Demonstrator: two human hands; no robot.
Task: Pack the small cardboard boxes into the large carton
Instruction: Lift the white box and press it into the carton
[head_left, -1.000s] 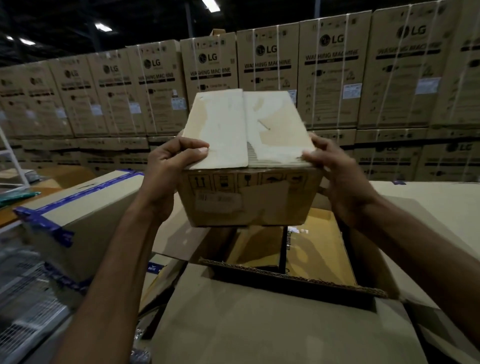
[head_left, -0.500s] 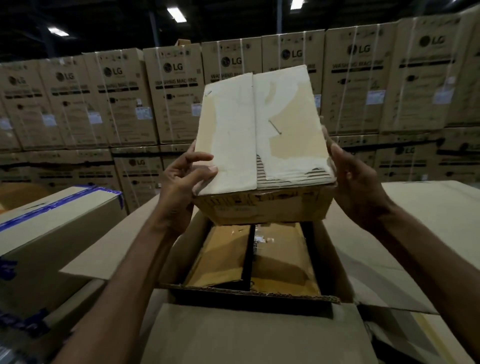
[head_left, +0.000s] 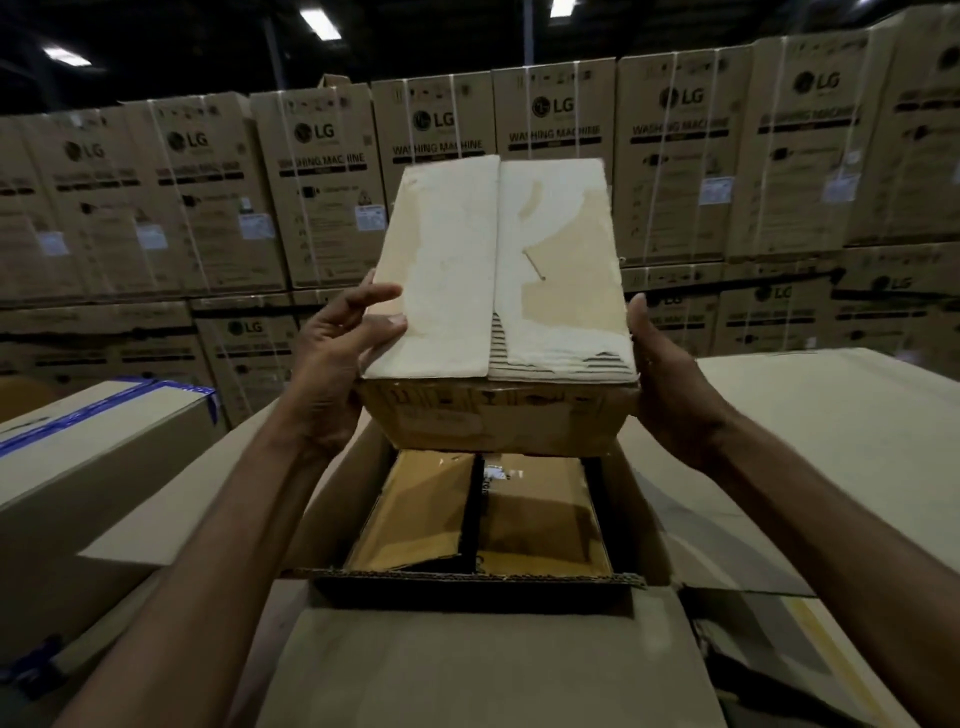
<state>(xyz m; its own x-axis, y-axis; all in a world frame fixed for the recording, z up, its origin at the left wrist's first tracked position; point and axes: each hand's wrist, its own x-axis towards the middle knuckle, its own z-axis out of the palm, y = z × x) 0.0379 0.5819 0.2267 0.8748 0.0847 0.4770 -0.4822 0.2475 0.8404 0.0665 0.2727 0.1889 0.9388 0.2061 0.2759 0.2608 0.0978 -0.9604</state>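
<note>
View: one wide-angle camera worn on the person's head.
Position: above and behind both forearms, which enter from the lower corners.
Facing: forward and slightly down, over the open large brown cardboard carton (head_left: 467, 581) toward the wall of stacked brown printed appliance cartons (head_left: 322, 182).
Nearness: close; the small pale-topped cardboard box (head_left: 498, 270) fills mid-frame.

A: Any readable text?
B: "LG" logo plus "WASHING MACHINE" on the stacked cartons (head_left: 553, 156) at the back. Lower row: only "LG" legible.
A: The white stickers (head_left: 717, 189) on them?
B: Too small to read.
A: And the small box (head_left: 498, 421)?
B: Handling pictograms on its near side. Print there is blurred.
</note>
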